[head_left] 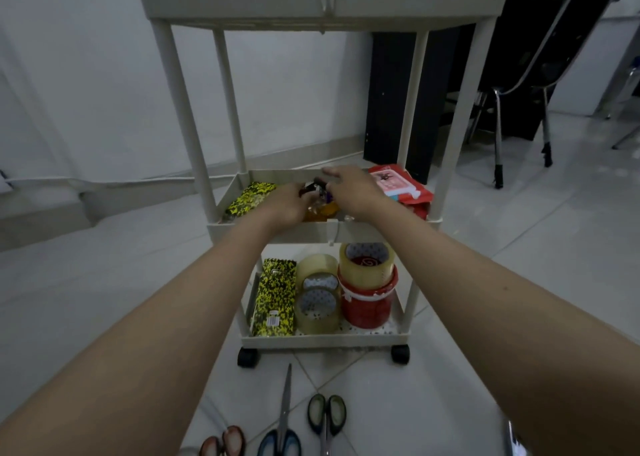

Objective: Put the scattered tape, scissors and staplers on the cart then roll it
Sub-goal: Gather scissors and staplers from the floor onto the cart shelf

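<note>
Both hands over middle shelf of cart [325,229]. Left hand [285,203] curled round a small dark item, prob. a stapler [313,187], mostly hidden, can't confirm. Right hand [349,187] above same spot, fingers spread fairly wide, fingertips near the dark item; whether it actually grips anything, can't tell. Under the hands a yellowish clear thing, maybe tape; unclear. Same shelf: yellow-black patterned pack [249,196] at left, red-pink packet [398,185] at right. Bottom shelf: tape rolls [317,296] stacked beside a red tub [367,308] w/ another roll on top, plus second patterned pack. Still on floor, near side of cart: blue-handled scissors [282,417], green-handled scissors [327,417], brown-handled pair [223,441] at frame edge. So loading not done; roll step not yet due. Risks, my judgement: middle shelf crowded, item set on top of others could slide off the low rim once cart moves; roll perched on tub likely to topple when rolling; scissors lie just ahead of castors [247,357], so wheels would snag on them if cart pulled toward person before pickup.
</note>
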